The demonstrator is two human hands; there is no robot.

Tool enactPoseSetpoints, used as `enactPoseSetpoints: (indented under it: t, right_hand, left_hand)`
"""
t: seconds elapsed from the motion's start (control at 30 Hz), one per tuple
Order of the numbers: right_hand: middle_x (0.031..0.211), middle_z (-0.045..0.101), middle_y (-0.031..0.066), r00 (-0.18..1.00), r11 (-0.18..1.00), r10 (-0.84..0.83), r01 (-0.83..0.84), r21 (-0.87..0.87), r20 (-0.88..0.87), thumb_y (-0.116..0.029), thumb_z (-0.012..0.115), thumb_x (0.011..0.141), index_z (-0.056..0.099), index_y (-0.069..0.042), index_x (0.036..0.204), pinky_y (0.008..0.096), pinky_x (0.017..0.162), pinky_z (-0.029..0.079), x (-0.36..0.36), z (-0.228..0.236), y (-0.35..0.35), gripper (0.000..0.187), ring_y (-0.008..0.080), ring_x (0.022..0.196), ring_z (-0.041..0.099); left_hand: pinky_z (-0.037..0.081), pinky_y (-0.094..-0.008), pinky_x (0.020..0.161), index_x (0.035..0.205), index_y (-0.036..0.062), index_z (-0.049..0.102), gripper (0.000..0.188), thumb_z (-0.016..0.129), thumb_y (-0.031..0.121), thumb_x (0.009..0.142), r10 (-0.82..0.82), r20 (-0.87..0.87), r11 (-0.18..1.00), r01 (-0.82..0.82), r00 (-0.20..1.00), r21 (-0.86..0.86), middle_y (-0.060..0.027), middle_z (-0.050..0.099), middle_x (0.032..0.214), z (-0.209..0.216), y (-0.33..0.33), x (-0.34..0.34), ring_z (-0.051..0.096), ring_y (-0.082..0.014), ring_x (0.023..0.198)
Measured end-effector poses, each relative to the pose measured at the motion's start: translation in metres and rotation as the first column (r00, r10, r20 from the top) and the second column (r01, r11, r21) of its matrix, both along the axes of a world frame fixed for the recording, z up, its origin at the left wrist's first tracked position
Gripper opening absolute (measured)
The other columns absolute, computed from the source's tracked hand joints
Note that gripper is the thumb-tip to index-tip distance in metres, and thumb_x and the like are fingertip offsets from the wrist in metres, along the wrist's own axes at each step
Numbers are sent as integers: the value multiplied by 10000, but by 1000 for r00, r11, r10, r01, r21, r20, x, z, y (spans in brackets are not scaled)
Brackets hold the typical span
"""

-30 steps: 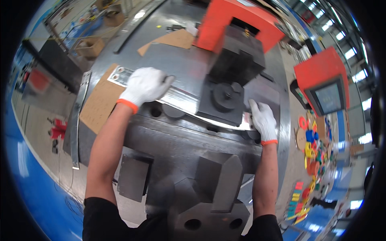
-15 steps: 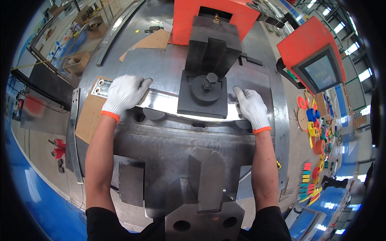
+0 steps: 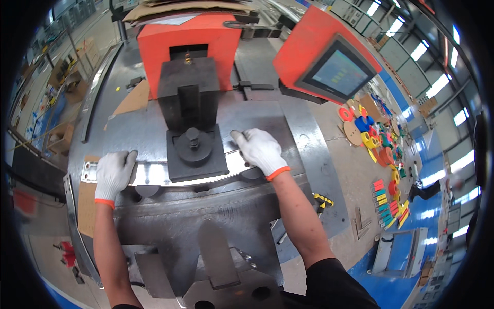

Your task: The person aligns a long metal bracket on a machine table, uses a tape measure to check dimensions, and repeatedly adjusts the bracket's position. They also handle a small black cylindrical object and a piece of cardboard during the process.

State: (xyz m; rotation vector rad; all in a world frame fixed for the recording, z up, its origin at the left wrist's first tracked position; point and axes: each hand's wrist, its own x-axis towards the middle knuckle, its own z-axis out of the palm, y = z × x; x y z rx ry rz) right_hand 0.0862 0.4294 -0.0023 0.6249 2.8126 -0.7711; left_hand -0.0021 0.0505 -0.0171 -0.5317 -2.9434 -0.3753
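Note:
A long shiny metal bar (image 3: 150, 174) with holes at its left end lies across the steel worktable, passing beneath a dark press block. My left hand (image 3: 113, 174), in a white knit glove with an orange cuff, is closed over the bar near its left end, thumb on the far side. My right hand (image 3: 260, 151), gloved the same way, grips the bar close to its right end; its fingertips are partly hidden. Between both hands stands the dark square block (image 3: 175, 167), carrying a round disc with a bolt (image 3: 193, 139). Half-round dark pieces (image 3: 148, 191) sit just nearer than the bar.
Behind the block rises the red machine body (image 3: 154, 62). A red control box with a screen (image 3: 337, 69) stands at the far right. Cardboard (image 3: 86, 211) lies under the bar's left end. A heavy steel fixture (image 3: 221, 257) is nearest me. Colourful tape rolls (image 3: 368, 139) lie on the floor.
The view has turned right, so the press, bar and hands appear farther left and lower. Both hands keep their hold on the bar; I cannot tell whether the bar has shifted.

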Motion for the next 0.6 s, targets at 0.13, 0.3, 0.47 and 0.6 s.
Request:
enactPoseSetpoints:
  t: [0.13,0.3,0.47,0.6]
  right_hand:
    - [681,719,81,1000,1000,-19,20,-17,12,-615,495,1054,793,-82,943,423,802,573,0,-3,5,620,264,748,752]
    - [803,769,117,999,999,-20,21,-26,50,-602,487,1061,815,-93,1020,474,896,579,2,7,-2,606,349,938,765]
    - [824,774,121,999,1000,-26,27,-13,36,-600,485,1061,816,-93,1018,479,899,581,3,5,-2,607,358,951,764]
    - [829,776,122,999,1000,-14,14,-1,44,-602,485,1061,816,-94,1012,480,898,582,2,6,-2,608,360,952,764]
  left_hand:
    - [521,-564,755,797,5,749,473,626,403,1020,-5,-11,1000,5,1000,-14,-267,689,776,2,5,0,692,-473,800]
    - [522,-564,760,796,-4,747,478,622,398,1023,15,7,1000,-14,1000,-27,-272,688,778,1,1,-1,692,-475,800]
    - [523,-561,755,794,-7,745,478,623,393,1023,3,-10,1000,-3,1000,-24,-273,688,781,1,3,0,690,-475,796]
    - [522,-560,753,796,-9,744,467,632,384,1021,-2,-9,1000,2,1000,-12,-269,688,780,2,2,0,690,-474,797]
